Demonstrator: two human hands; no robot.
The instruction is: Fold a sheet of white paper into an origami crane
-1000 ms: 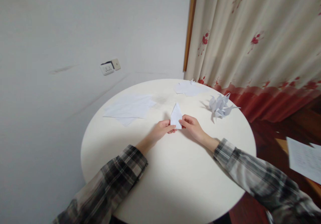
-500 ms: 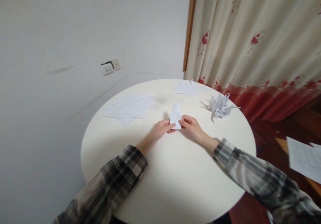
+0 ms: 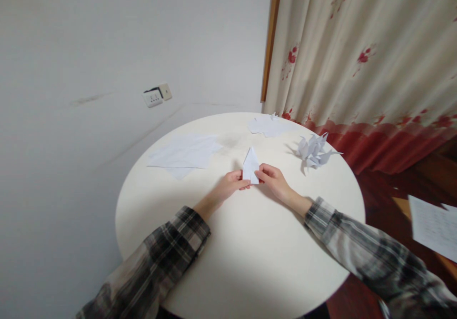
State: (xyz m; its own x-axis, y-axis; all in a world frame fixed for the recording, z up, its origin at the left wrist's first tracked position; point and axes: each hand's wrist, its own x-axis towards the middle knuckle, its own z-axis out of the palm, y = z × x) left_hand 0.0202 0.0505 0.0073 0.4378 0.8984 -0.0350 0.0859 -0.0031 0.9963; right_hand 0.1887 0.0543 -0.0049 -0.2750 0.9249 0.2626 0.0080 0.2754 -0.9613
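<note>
Between my two hands is a small folded piece of white paper [image 3: 251,163], its pointed end facing away from me and its flat end toward me. My left hand [image 3: 233,182] grips its lower left corner, thumb on top and fingertips showing beneath. At the lower right edge, my right hand [image 3: 272,177] pinches the paper between thumb and fingers. The paper appears held just over the white round table [image 3: 235,252]; whether it touches the surface I cannot tell.
Flat white sheets [image 3: 185,150] lie at the table's left. Several folded paper cranes [image 3: 314,151] cluster at the right. More paper [image 3: 269,125], with a small folded piece on it, lies at the far edge. Beyond are a wall socket [image 3: 153,98] and a curtain [image 3: 357,71].
Both hands keep their hold and hardly move. My left thumb and the small flap near the paper's lower edge have shifted slightly.
</note>
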